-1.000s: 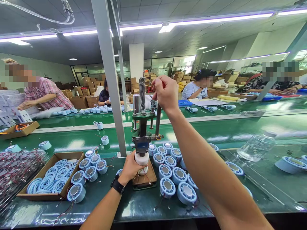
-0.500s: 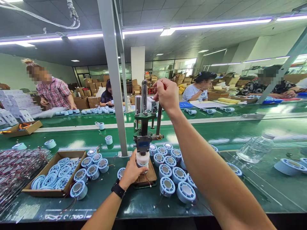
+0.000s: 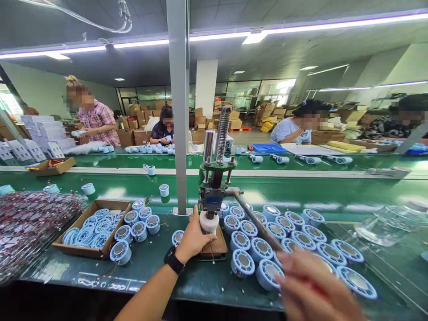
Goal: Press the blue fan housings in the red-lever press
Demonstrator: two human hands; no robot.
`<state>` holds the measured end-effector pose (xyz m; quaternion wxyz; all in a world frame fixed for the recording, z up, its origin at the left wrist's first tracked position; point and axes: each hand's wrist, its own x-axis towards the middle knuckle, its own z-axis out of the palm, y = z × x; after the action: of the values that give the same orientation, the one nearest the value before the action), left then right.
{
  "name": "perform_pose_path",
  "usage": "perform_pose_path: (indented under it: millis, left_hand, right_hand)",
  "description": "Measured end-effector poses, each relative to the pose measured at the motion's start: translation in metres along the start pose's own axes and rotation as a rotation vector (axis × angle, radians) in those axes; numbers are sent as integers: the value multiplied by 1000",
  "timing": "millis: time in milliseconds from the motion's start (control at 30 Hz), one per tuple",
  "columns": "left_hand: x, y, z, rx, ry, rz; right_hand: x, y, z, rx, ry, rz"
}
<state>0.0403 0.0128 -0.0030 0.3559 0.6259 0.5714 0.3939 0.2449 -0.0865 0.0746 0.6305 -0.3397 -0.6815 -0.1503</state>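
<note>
A small hand-lever press [image 3: 214, 196] stands in front of me, its ram down on a white round block [image 3: 209, 218]. My left hand [image 3: 192, 238], with a dark watch on its wrist, is curled around the round part under the ram, thumb in front; most of that part is hidden. The press lever [image 3: 267, 234] slants down toward me on the right. At its lower end is my right hand [image 3: 317, 281], blurred by motion, with fingers closed around the lever. Many light-blue round housings with silver discs [image 3: 262, 247] stand right of the press.
On the left, a cardboard box [image 3: 96, 252] holds light-blue rings, beside a heap of wired parts [image 3: 36, 227]. More housings [image 3: 138, 229] stand near the box. A grey post [image 3: 179, 111] rises behind the press. A clear bottle [image 3: 381, 225] lies right. Several co-workers sit or stand across the green belt [image 3: 133, 183].
My right hand has pulled the lever from upright down toward me and to the right. My left hand stays at the press. The view has shifted left.
</note>
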Motion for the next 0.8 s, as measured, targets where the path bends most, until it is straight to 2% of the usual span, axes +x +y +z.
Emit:
perform_pose_path:
  millis: [100, 167, 200, 233, 267, 300, 333, 400, 433, 500, 567, 633, 667, 733, 800]
  left_hand:
    - [-18, 4, -10, 262, 4, 50]
    - [-34, -6, -18, 516, 21, 52]
    - [-40, -15, -22, 629, 27, 41]
    - [-46, -26, -27, 720, 32, 36]
    - [-50, -37, -32, 789, 36, 42]
    - [-53, -49, -37, 840, 42, 60]
    - [-54, -59, -42, 880, 53, 84]
    - [-54, -70, -53, 944, 75, 125]
    - [-53, -71, -57, 973, 80, 133]
    - [-48, -65, -63, 1024, 43, 129]
    - [-41, -50, -72, 1053, -50, 137]
    - [-31, -35, -91, 1095, -94, 127]
    - [-26, -28, -107, 1125, -70, 100]
    - [-19, -20, -149, 1189, 49, -4]
    - [-18, -20, -198, 1214, 145, -131]
  right_hand:
    - [109, 23, 19, 110, -18, -148]
    - [170, 43, 41, 239, -84, -45]
    - [187, 52, 53, 319, -133, 31]
    - [193, 58, 64, 391, -171, 105]
    - [187, 62, 73, 446, -187, 154]
    - [169, 62, 81, 473, -173, 190]
    - [141, 60, 88, 471, -132, 224]
    - [66, 48, 103, 422, -28, 321]
    - [26, 41, 111, 380, 13, 389]
    - [-44, 29, 129, 308, -28, 580]
    - [-88, 27, 148, 297, -146, 768]
    - [-106, 32, 163, 325, -216, 895]
    - [-108, 35, 167, 332, -214, 927]
    - [-107, 38, 170, 318, -160, 929]
    - [-108, 33, 166, 278, -104, 865]
